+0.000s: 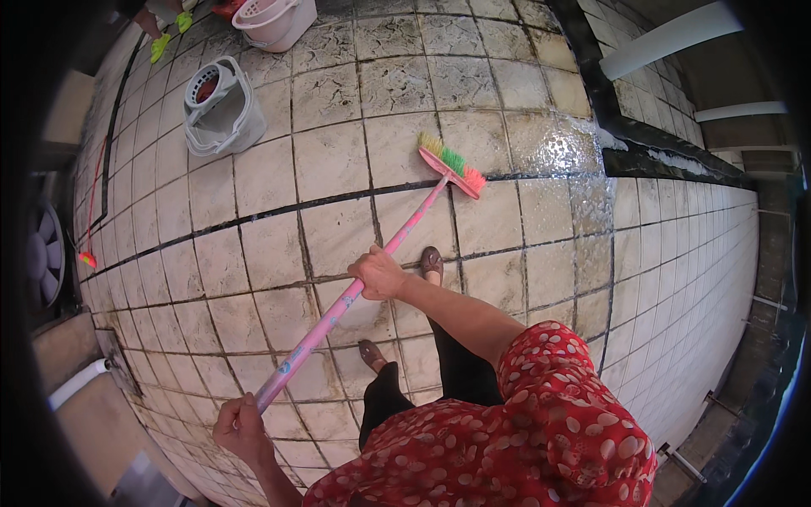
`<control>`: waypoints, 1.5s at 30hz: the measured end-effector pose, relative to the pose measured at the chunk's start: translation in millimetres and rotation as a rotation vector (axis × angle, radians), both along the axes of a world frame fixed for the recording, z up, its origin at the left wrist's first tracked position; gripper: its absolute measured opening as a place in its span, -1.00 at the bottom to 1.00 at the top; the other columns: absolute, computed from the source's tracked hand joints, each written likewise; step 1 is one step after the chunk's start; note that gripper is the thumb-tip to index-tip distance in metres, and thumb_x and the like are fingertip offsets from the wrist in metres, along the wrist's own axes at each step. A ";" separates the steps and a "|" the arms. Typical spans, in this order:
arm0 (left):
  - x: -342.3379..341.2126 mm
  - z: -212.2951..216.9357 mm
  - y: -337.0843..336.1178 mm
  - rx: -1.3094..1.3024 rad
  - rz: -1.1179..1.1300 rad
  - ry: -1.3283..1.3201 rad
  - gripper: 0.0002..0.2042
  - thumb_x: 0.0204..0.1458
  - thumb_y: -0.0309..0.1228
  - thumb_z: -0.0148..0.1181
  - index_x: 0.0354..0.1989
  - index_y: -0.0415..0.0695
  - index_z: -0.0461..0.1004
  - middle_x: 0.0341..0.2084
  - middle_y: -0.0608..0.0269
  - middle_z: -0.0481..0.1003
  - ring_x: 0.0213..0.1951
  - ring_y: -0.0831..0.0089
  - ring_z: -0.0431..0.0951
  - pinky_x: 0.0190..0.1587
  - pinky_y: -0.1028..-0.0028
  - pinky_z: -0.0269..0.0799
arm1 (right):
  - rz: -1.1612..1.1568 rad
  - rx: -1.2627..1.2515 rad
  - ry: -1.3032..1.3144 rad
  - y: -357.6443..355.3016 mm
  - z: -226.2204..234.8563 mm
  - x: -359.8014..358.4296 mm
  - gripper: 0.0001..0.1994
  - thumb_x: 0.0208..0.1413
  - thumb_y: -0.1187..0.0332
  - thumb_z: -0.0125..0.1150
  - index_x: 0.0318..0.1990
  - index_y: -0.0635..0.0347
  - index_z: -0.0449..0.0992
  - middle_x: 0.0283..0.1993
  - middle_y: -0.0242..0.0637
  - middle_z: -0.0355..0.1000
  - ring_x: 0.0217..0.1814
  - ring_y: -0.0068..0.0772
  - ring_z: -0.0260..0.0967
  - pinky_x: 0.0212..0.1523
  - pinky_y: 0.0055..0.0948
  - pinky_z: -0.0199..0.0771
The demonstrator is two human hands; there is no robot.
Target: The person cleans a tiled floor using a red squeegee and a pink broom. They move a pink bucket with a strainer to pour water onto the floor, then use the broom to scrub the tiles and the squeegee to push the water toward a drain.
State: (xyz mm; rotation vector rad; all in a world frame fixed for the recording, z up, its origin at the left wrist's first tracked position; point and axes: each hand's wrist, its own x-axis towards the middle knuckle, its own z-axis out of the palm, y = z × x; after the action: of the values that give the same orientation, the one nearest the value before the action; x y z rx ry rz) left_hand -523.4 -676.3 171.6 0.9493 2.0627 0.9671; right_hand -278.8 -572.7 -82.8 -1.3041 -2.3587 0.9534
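Head view is showing a person standing on a tiled floor [338,160], gripping a pink broom [397,232] with both hands. Left hand [241,429] is closing around the top end of the handle, fingers wrapped tight. Right hand [378,274] is clasping the handle further down, near its middle, fingers curled fully round it. Broom is slanting away from the body, its bristle head [454,165], coloured yellow, green and orange, resting on the tiles ahead of the person's feet, just beside a wet, glistening patch [553,148] near the dark wall ledge [667,148]. A grey mop bucket [221,108] is sitting well apart at upper left, with a pale pink bucket [274,21] beyond it.
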 end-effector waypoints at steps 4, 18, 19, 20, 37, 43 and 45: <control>163.0 -108.4 83.2 0.083 -0.726 -0.085 -0.92 -0.12 -0.53 0.17 -0.50 -0.31 0.45 -0.75 0.24 0.36 -0.69 0.60 0.31 -0.61 0.54 0.24 | -0.168 -0.102 -0.289 35.0 -63.9 226.3 -0.92 -0.33 0.43 0.17 -0.60 0.06 0.40 -0.49 -0.34 0.38 -0.22 -0.27 0.32 -0.19 -0.27 0.21; 82.3 124.4 125.4 0.025 -0.082 0.390 -0.80 -0.04 -0.38 0.12 -0.40 -0.32 0.44 -0.63 0.24 0.36 -0.57 0.55 0.26 -0.57 0.60 0.16 | -0.014 0.277 0.329 173.9 98.1 41.4 -0.91 -0.42 0.43 0.10 -0.65 0.10 0.33 -0.65 -0.30 0.24 -0.48 -0.25 0.28 -0.30 -0.31 0.11; 87.3 134.2 137.9 -0.012 -0.076 0.426 -0.79 -0.04 -0.37 0.12 -0.39 -0.32 0.44 -0.63 0.25 0.36 -0.57 0.56 0.26 -0.57 0.60 0.16 | -0.008 0.286 0.382 181.1 98.7 21.7 -0.87 -0.48 0.47 0.10 -0.67 0.11 0.28 -0.63 -0.26 0.27 -0.47 -0.23 0.27 -0.31 -0.35 0.10; 96.2 141.6 153.0 -0.050 -0.079 0.459 -0.77 -0.03 -0.36 0.11 -0.39 -0.33 0.43 -0.63 0.26 0.35 -0.57 0.56 0.26 -0.56 0.59 0.16 | 0.018 0.223 0.351 189.1 98.0 21.1 -0.87 -0.49 0.46 0.10 -0.69 0.11 0.27 -0.65 -0.25 0.27 -0.49 -0.22 0.27 -0.31 -0.36 0.10; 271.7 -89.9 386.8 0.100 -0.808 -0.136 -0.88 -0.16 -0.53 0.21 -0.47 -0.34 0.46 -0.75 0.37 0.32 -0.64 0.67 0.23 -0.59 0.64 0.15 | -0.659 0.094 -0.411 243.4 -6.6 339.6 -0.88 -0.24 0.30 0.20 -0.53 0.07 0.43 -0.50 -0.32 0.36 -0.27 -0.30 0.31 -0.18 -0.29 0.15; 146.8 37.2 420.1 -0.246 -0.777 0.003 -0.84 -0.21 -0.50 0.20 -0.44 -0.34 0.48 -0.75 0.36 0.35 -0.75 0.71 0.21 -0.70 0.71 0.05 | -0.522 0.173 0.006 289.8 43.1 198.0 -0.83 -0.29 0.34 0.18 -0.63 0.15 0.30 -0.59 -0.26 0.27 -0.40 -0.24 0.29 -0.34 -0.32 0.14; 143.4 75.5 411.4 -0.375 -0.591 0.129 -0.84 -0.17 -0.48 0.16 -0.45 -0.34 0.47 -0.73 0.35 0.35 -0.72 0.67 0.22 -0.66 0.65 0.08 | -0.449 0.177 0.107 299.3 56.1 158.8 -0.87 -0.38 0.39 0.12 -0.65 0.16 0.30 -0.63 -0.25 0.27 -0.46 -0.21 0.29 -0.36 -0.34 0.16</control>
State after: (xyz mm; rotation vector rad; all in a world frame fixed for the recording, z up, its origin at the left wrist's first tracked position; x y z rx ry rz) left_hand -379.9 -265.0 247.1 1.3232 1.8014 0.2082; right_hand -120.0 -273.3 -26.7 -1.5703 -1.9001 0.6424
